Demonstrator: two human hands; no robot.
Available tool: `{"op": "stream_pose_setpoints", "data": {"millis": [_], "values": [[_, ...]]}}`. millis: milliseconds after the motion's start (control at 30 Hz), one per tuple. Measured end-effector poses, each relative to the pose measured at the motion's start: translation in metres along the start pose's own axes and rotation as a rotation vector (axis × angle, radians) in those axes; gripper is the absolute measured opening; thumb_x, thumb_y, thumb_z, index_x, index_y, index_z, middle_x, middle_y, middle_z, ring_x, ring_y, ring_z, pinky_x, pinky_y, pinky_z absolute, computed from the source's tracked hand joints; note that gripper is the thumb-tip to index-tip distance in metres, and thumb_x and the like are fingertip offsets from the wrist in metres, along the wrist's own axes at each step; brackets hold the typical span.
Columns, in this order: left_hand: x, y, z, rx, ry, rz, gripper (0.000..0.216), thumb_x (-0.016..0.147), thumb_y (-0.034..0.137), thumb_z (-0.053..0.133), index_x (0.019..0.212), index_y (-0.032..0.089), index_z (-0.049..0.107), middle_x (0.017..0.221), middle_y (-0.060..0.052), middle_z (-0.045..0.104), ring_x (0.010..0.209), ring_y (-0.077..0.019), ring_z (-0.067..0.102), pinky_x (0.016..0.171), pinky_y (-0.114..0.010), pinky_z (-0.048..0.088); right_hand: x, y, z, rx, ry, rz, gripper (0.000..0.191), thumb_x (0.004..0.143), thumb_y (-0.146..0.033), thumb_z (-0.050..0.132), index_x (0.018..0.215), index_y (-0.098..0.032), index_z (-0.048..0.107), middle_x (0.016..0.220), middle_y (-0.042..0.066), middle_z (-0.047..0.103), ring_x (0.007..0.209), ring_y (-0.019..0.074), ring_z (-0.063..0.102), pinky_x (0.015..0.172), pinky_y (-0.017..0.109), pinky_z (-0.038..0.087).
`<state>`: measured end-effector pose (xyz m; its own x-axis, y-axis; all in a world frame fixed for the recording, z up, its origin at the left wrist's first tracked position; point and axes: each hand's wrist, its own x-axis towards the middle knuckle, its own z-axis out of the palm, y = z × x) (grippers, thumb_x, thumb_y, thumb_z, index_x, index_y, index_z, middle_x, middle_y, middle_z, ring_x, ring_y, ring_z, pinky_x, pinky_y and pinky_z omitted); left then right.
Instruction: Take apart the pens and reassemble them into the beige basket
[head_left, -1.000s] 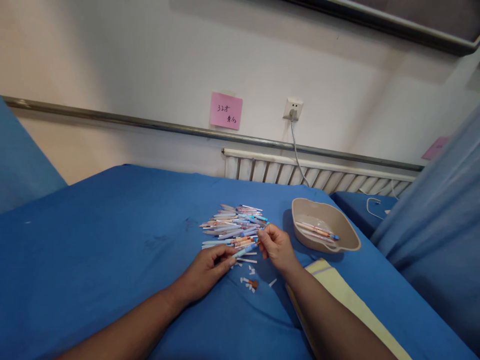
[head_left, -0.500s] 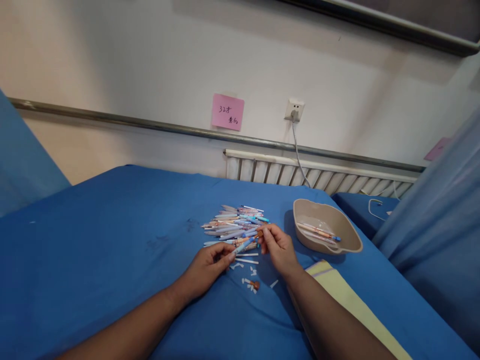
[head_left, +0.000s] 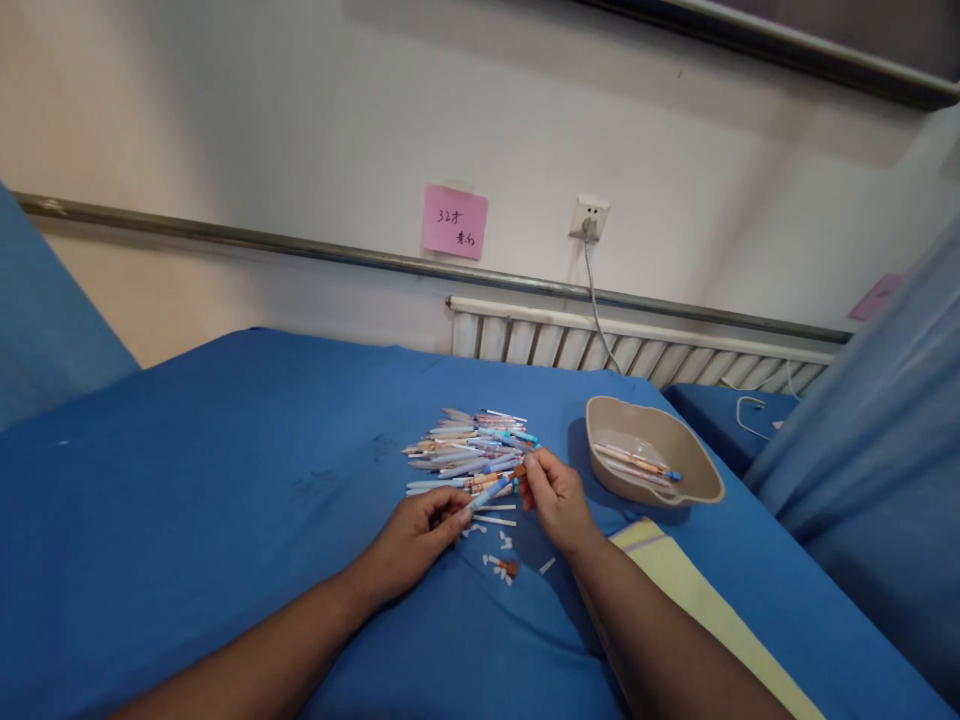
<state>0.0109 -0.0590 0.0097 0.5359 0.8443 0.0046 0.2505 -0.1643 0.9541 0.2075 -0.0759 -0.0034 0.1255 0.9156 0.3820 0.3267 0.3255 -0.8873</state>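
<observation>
- Blue sheeting (head_left: 225,520) covers the work surface, which runs back to a pale wall with a metal rail, a pink note (head_left: 454,221), a wall socket (head_left: 589,217) with a cable hanging from it, and a white radiator (head_left: 637,350) below.
- Left hand (head_left: 416,540) rests on the sheet with its fingers pinched on the near end of a light-blue pen-like stick (head_left: 487,493).
- That stick's long axis slants up and to the right, from the left fingertips toward the right hand (head_left: 556,497); its orange far end sits just at the right thumb and forefinger, which are closed together on it or touching it, too small to tell which.
- Both hands are at the stick, one at each end; the left holds the longer part.
- Just behind the hands lies a pile of similar sticks (head_left: 469,450), mostly laid crosswise.
- Small white bits and an orange cap (head_left: 506,568) are scattered between the forearms.
- A beige tray (head_left: 697,490) holding a few sticks stands to the right, near the right hand but apart from it.
- A yellow cloth (head_left: 697,600) lies beside the right forearm.
</observation>
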Motion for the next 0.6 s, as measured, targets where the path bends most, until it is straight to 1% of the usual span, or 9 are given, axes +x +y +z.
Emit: {"op": "stream_pose_setpoints", "data": {"millis": [67,167,300,400,467,533,600], "values": [[0.0,0.001,0.0,0.03,-0.012,0.007,0.028,0.078,0.04,0.054,0.086,0.015,0.061,0.069,0.002,0.055,0.062,-0.0121,0.049,0.06,-0.022,0.04,0.0,0.001,0.0,0.021,-0.013,0.003,0.038,0.091,-0.042,0.037,0.062,-0.019,0.048,0.049,-0.005,0.045,0.046,0.0097,0.045,0.05,0.022,0.036],[-0.001,0.002,0.0,0.05,-0.014,0.016,0.028,0.078,0.041,0.053,0.085,0.015,0.061,0.068,0.002,0.055,0.062,-0.0123,0.049,0.06,-0.022,0.04,0.0,0.001,0.001,0.091,-0.019,0.036,0.039,0.09,-0.043,0.038,0.062,-0.019,0.048,0.051,-0.005,0.046,0.044,0.009,0.044,0.047,0.021,0.035],[0.0,0.001,0.001,0.024,0.011,0.014,0.03,0.077,0.042,0.054,0.086,0.015,0.062,0.069,0.001,0.056,0.062,-0.0126,0.05,0.061,-0.022,0.042,0.0,-0.001,0.002,0.29,-0.032,0.099,0.041,0.088,-0.049,0.038,0.063,-0.018,0.046,0.055,-0.004,0.049,0.041,0.0076,0.043,0.043,0.021,0.034],[0.001,-0.001,0.0,0.02,0.014,0.018,0.03,0.078,0.043,0.054,0.084,0.015,0.061,0.068,0.001,0.057,0.063,-0.0132,0.051,0.061,-0.023,0.042,0.003,0.001,0.001,0.405,-0.001,0.146,0.045,0.087,-0.055,0.035,0.063,-0.018,0.045,0.055,-0.004,0.05,0.039,0.0071,0.042,0.042,0.02,0.034],[0.001,0.0,-0.001,0.03,0.008,0.02,0.029,0.078,0.043,0.054,0.084,0.016,0.062,0.069,0.001,0.058,0.065,-0.0137,0.052,0.062,-0.023,0.042,0.007,0.005,0.002,0.411,0.037,0.181,0.048,0.085,-0.06,0.034,0.063,-0.018,0.045,0.054,-0.003,0.05,0.038,0.0071,0.042,0.041,0.02,0.034],[0.001,0.003,-0.001,0.054,0.016,0.029,0.028,0.079,0.042,0.054,0.086,0.017,0.064,0.072,0.0,0.06,0.068,-0.0148,0.053,0.065,-0.024,0.042,0.012,0.011,0.004,0.367,0.063,0.196,0.05,0.084,-0.062,0.034,0.063,-0.018,0.046,0.052,-0.004,0.048,0.037,0.0071,0.042,0.04,0.02,0.034],[0.003,0.01,-0.001,0.088,0.047,0.066,0.026,0.079,0.041,0.055,0.088,0.018,0.065,0.08,-0.001,0.063,0.076,-0.0169,0.055,0.07,-0.025,0.043,0.016,0.018,0.007,0.298,0.07,0.187,0.049,0.083,-0.061,0.036,0.063,-0.018,0.047,0.049,-0.005,0.046,0.036,0.0072,0.041,0.039,0.019,0.033]]}}
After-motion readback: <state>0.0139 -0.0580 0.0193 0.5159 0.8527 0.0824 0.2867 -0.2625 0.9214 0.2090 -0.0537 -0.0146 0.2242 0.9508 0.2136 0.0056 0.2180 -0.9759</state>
